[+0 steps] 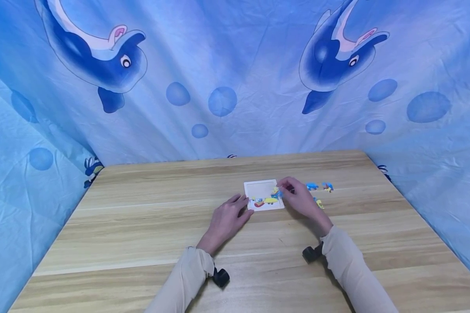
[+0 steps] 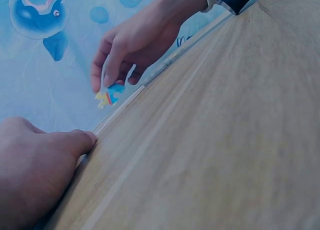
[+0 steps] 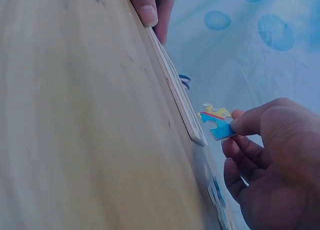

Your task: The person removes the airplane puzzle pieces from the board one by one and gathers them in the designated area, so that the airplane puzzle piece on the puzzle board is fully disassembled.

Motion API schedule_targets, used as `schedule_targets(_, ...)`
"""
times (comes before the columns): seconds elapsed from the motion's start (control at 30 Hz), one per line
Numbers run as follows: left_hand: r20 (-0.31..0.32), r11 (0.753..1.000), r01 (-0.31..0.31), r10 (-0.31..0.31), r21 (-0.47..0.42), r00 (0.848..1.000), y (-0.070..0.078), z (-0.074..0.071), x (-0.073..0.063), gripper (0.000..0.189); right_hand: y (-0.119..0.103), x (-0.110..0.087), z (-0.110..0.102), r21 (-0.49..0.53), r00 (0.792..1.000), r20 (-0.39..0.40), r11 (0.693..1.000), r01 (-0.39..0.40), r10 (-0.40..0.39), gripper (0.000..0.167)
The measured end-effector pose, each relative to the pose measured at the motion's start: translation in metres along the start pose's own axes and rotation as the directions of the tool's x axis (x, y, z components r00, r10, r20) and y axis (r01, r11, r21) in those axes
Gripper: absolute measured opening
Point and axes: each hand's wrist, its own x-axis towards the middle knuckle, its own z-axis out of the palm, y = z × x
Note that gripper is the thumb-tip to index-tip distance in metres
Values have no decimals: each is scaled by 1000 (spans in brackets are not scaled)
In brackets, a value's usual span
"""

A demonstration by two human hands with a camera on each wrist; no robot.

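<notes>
Right wrist view: the right hand point(image 3: 272, 160) pinches a puzzle piece point(image 3: 217, 122) between thumb and fingertips, holding it just above the near right corner of a white tray point(image 3: 175, 92). The piece is flat card, blue with a yellow and red strip and a knobbed outline. It looks light, stiff and thin, probably easy to bend at the knob, so the plain edges seem the safest place to grip.

Head view: the left hand point(image 1: 228, 219) lies at 7 o'clock of the tray point(image 1: 260, 187), fingers nearly straight, tips pressing its near left edge. The tray sits mid-table point(image 1: 141, 243), with a few pieces already in along its near side. Loose pieces point(image 1: 319, 188) lie at 3 o'clock of it, beyond the right hand. A blue dolphin cloth point(image 1: 219, 78) hangs behind.
</notes>
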Motion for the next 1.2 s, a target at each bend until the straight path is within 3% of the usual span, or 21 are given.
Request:
schedule_targets(0.3,-26,1000,-15,15,7,1000,-2,1,-1,43,7,-10,-18,-14,1000,6,1000,-17,17,15)
schedule_targets(1.2,-13,1000,-5,5,2,1000,0,2,0,43,32,-37,-63,-65,997,-45,996,-62,59,16)
